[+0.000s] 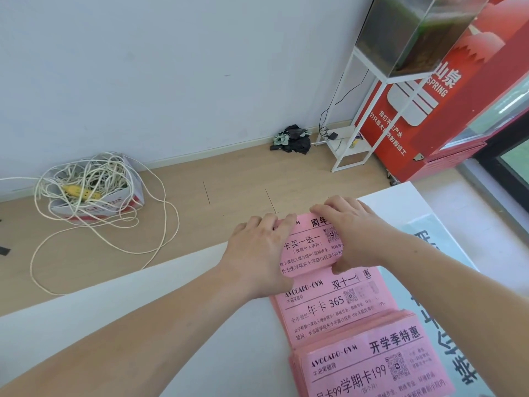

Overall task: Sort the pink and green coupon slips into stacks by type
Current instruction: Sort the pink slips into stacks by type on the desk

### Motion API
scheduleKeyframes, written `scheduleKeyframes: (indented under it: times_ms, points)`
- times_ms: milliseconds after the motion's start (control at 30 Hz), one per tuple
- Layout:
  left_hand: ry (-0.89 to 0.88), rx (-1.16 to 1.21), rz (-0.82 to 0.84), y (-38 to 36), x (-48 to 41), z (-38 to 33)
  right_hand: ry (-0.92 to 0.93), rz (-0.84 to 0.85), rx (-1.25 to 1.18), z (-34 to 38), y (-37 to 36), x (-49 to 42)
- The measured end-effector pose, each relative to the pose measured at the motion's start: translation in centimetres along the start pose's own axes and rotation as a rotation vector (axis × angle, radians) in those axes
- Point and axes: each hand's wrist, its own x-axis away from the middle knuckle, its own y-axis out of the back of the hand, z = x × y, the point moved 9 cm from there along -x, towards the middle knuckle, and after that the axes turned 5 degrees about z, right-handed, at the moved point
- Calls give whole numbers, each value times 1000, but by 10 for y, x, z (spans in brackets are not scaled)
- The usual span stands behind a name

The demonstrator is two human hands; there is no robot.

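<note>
Pink slips (pixel 335 308) in three stacks — sorting well along, we judge. Left hand (pixel 257 253) and right hand (pixel 353 233) grip the farthest stack (pixel 310 250), fingers (pixel 323 209) curled — no green seen.

one head-worn wide view looks forward and down, close over the white table (pixel 200 325), toward the wall (pixel 143 67).

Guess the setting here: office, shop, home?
Likely a gym's reception or back room, not a home: pink coupon slips printed AVOCADO GYM on a white table, a red branded drinks fridge, and a glass tank on a stand.
</note>
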Motion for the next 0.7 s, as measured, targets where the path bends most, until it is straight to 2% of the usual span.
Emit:
scheduleKeyframes:
  times_ms: [267, 467, 600, 700]
  points:
    - [56, 78, 20, -3, 10, 7, -71, 32, -188, -9, -12, 7]
    - [152, 265, -143, -4, 59, 28, -260, 67, -349, -35, -19, 30]
    - [106, 356, -124, -15, 63, 13, -286, 14, -429, -36, -29, 35]
    - [121, 328, -117, -15, 54, 7, -309, -30, -483, -40, -28, 35]
